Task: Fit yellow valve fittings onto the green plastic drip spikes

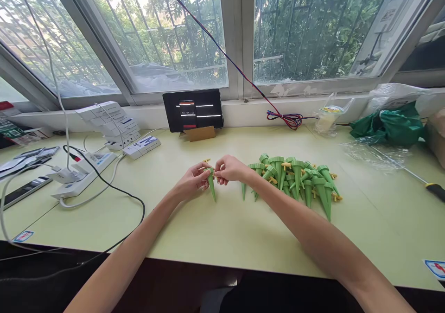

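A green plant watering spike [212, 186] points downward in my left hand [193, 181], whose thumb and fingers close around its capped top. My right hand [229, 169] meets it from the right, fingertips pinched against the spike's upper side. A bit of yellow valve [218, 179] shows at those fingertips, mostly covered by them. Just beyond the left fingers is another small yellow piece [207, 160]; whether it is joined to anything is unclear. Under and past my right forearm lies a pile of green spikes [297, 169] with yellow valves, some partly hidden by the arm.
A tablet [193, 111] showing a timer leans at the window. White boxes [113, 125], a power strip [81, 176] and loose cables [139, 199] occupy the left. Rightward are a bundled red-blue wire [288, 118], a green bag [391, 125] and a screwdriver [434, 191].
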{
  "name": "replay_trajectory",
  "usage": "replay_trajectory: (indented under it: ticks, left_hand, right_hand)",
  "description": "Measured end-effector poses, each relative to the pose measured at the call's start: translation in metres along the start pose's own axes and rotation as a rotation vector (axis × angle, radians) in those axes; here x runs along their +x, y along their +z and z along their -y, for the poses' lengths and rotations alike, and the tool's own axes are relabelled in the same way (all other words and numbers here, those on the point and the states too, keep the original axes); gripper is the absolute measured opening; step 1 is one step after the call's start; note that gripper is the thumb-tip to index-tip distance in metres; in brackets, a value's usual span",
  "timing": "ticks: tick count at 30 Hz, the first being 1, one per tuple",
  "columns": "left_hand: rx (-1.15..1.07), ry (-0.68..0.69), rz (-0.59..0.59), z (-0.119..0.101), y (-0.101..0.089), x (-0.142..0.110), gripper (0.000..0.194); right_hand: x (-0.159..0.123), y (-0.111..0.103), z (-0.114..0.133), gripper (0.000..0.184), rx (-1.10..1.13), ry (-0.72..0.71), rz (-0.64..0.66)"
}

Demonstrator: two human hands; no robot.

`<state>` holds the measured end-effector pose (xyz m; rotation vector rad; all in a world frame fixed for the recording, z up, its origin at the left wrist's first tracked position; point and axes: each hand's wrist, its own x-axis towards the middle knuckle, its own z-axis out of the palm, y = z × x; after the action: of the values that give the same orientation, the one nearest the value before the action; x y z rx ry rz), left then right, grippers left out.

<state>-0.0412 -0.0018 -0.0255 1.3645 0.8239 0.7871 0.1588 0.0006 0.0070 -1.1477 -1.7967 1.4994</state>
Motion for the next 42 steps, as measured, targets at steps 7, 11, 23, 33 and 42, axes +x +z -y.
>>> replay_trajectory:
  ticks: [7, 11, 23, 33, 42]
  left_hand:
    - [-0.022, -0.022, -0.05, -0.003, 0.002, -0.001, 0.04]
    - [-0.022, -0.059, -0.104, -0.007, 0.004, -0.001, 0.043]
    - [-0.029, -0.05, -0.095, -0.005, 0.005, -0.001, 0.045]
    - [-0.139, -0.064, -0.105, -0.007, 0.004, -0.001, 0.04]
    - [-0.049, -0.051, -0.094, -0.006, 0.006, -0.001, 0.04]
  right_hand:
    - [-0.001, 0.004, 0.002, 0.026, -0.164, -0.108, -0.045]
    - [0.0, 0.008, 0.001, 0.027, -0.182, -0.102, -0.053]
    - [-0.002, 0.006, 0.001, 0.025, 0.095, 0.035, -0.047]
    - [0.003, 0.012, -0.002, 0.027, -0.186, -0.187, -0.103]
    - [0.003, 0.012, -0.004, 0.023, -0.02, -0.057, -0.08]
